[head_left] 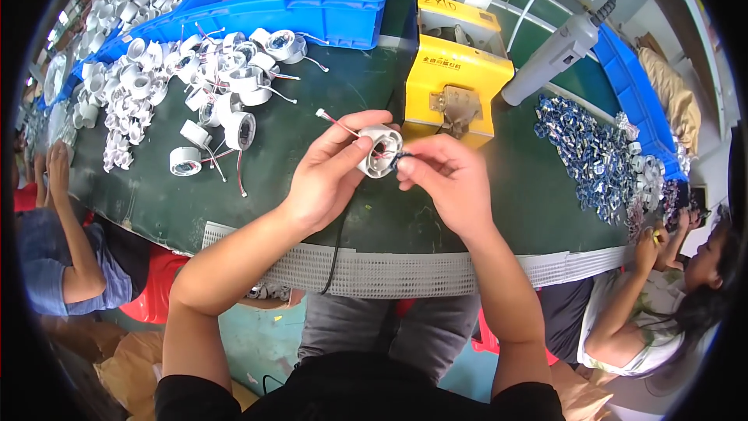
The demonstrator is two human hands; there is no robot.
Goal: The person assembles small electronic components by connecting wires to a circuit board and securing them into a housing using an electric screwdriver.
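Observation:
Over the green tabletop, my left hand (331, 164) grips a round white plastic housing (382, 150) by its side, its open face turned to the right. A wire with a small white plug (322, 114) sticks out past the left fingers. My right hand (448, 179) is at the housing's right rim, thumb and fingers pinching a small dark blue part (400, 159), perhaps a circuit board. Thin red wires run inside the housing near that part. How far the blue part sits inside the rim is partly hidden by the fingers.
A yellow machine (456, 70) stands just beyond my hands, with a grey handheld tool (549, 58) beside it. Wired white housings (241, 70) lie at left, small blue boards (580, 152) at right. Blue bins (331, 19) line the back. People sit on both sides.

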